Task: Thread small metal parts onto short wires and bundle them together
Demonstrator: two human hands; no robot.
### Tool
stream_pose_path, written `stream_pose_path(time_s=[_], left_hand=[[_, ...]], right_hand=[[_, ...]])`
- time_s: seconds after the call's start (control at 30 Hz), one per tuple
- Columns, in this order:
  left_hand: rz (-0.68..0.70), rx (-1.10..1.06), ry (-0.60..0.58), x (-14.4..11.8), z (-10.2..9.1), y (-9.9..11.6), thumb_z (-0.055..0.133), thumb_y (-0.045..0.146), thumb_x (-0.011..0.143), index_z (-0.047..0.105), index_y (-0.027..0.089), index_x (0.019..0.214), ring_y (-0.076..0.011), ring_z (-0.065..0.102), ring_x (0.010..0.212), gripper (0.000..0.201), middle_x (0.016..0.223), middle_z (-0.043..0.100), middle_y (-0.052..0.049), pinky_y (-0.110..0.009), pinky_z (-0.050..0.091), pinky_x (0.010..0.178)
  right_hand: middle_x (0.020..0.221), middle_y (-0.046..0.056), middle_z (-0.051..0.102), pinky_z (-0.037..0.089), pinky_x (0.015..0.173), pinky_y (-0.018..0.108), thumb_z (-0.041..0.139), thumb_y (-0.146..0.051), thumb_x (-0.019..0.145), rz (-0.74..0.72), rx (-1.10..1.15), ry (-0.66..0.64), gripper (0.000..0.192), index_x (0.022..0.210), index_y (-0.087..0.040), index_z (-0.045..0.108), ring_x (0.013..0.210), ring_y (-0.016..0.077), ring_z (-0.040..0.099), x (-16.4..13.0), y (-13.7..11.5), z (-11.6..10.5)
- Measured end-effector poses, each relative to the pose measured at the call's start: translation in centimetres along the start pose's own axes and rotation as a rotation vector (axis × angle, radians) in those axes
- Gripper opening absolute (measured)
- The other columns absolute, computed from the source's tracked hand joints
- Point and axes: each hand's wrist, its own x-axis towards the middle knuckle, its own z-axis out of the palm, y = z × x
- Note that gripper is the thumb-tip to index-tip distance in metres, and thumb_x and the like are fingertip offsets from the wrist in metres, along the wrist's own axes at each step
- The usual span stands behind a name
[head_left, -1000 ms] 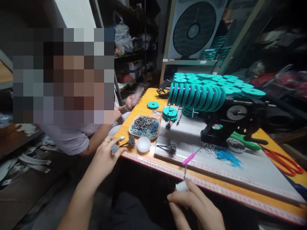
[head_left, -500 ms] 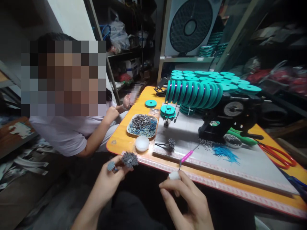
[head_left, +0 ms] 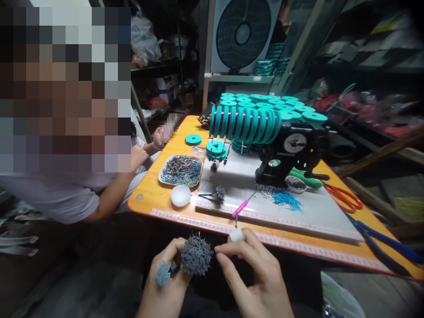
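Observation:
A round bundle of dark grey, thin-ended pieces (head_left: 197,255) is gripped in my left hand (head_left: 167,271), its bristly end facing up. A smaller light-blue bundle (head_left: 163,274) pokes out between the fingers of the same hand. Right beside the grey bundle, my right hand (head_left: 256,269) has its thumb and index tips together in a pinch. Anything between those tips is too small to make out. A white band-like piece (head_left: 236,235) sits at a finger of my right hand, and a thin dark strand (head_left: 236,219) stands above it. Beyond lies a pink-handled tool (head_left: 240,208).
On the orange table (head_left: 145,190) stand a tray of small pieces (head_left: 180,170), a white round container (head_left: 180,196) and a black machine (head_left: 274,154) with green spools (head_left: 245,121). Red-handled scissors (head_left: 344,198) and blue-handled pliers (head_left: 391,243) lie right. Another person (head_left: 79,194) sits left.
My left hand has moved right and turned the grey bundle upward, bringing it close to my right fingertips. The view has shifted, so the table sits further left.

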Motion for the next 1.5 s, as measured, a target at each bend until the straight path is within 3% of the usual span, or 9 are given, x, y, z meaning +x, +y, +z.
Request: stream_pose_path(time_s=[0.17,0.27,0.47,0.67,0.83,1.23,1.5], left_hand=[[0.041,-0.011,-0.01,0.0,0.0,-0.9,0.072,0.023,0.08,0.07,0.018,0.088,-0.01,0.061,0.073,0.01,0.082,0.066,0.001,-0.014,0.049,0.067],[-0.046,-0.112,-0.045,-0.1,0.6,-0.9,0.079,0.028,0.074,0.069,0.019,0.087,-0.0113,0.061,0.069,0.019,0.077,0.067,0.0,-0.017,0.051,0.064],[-0.181,-0.288,0.244,-0.8,3.4,-0.4,0.082,0.055,0.064,0.076,0.015,0.083,-0.0238,0.07,0.084,0.045,0.086,0.075,-0.011,-0.026,0.058,0.064],[-0.208,-0.33,0.343,-0.7,4.1,-1.0,0.085,0.053,0.061,0.078,0.017,0.088,-0.0304,0.071,0.103,0.045,0.105,0.076,-0.013,-0.029,0.061,0.065],[-0.23,-0.319,0.299,-0.7,4.0,-1.0,0.082,0.055,0.065,0.078,0.015,0.08,-0.028,0.072,0.092,0.043,0.099,0.076,-0.014,-0.028,0.061,0.063],[-0.205,-0.323,0.351,-0.9,3.6,-0.5,0.085,0.051,0.062,0.079,0.017,0.084,-0.0306,0.072,0.1,0.041,0.1,0.076,-0.013,-0.031,0.063,0.069],[-0.217,-0.335,0.337,-1.1,4.0,-0.3,0.082,0.062,0.059,0.079,0.015,0.078,-0.0266,0.072,0.09,0.051,0.096,0.076,-0.014,-0.03,0.061,0.07]], right_hand=[[0.083,0.0,0.054,0.045,0.073,0.013,0.06,-0.012,0.09,0.004,-0.002,-0.005,0.008,0.09,-0.019,0.064,0.083,0.0049,0.053,0.2,-0.1,-0.2],[0.081,0.002,0.054,0.044,0.071,0.015,0.059,-0.01,0.088,-0.002,0.011,-0.008,0.008,0.085,-0.017,0.062,0.081,0.0062,0.053,0.2,-0.3,-0.1],[0.078,0.001,0.058,0.046,0.074,0.019,0.061,-0.009,0.087,-0.032,0.028,0.016,0.008,0.084,-0.016,0.062,0.077,0.0074,0.056,-0.1,-0.4,0.3],[0.081,0.0,0.059,0.049,0.071,0.013,0.065,-0.008,0.086,-0.04,0.058,0.119,0.013,0.094,-0.018,0.065,0.077,0.0053,0.056,-0.5,0.0,0.1],[0.082,0.001,0.056,0.05,0.067,0.012,0.066,-0.01,0.086,-0.024,0.099,0.178,0.01,0.092,-0.017,0.067,0.076,0.0049,0.057,-0.6,-0.1,0.4],[0.083,0.002,0.055,0.049,0.068,0.013,0.064,-0.008,0.086,-0.045,0.103,0.141,0.011,0.092,-0.017,0.066,0.078,0.0051,0.056,-0.5,-0.2,0.4],[0.087,0.003,0.055,0.05,0.071,0.013,0.064,-0.007,0.086,-0.062,0.064,0.125,0.015,0.096,-0.017,0.065,0.083,0.0055,0.056,-0.6,-0.2,0.6]])
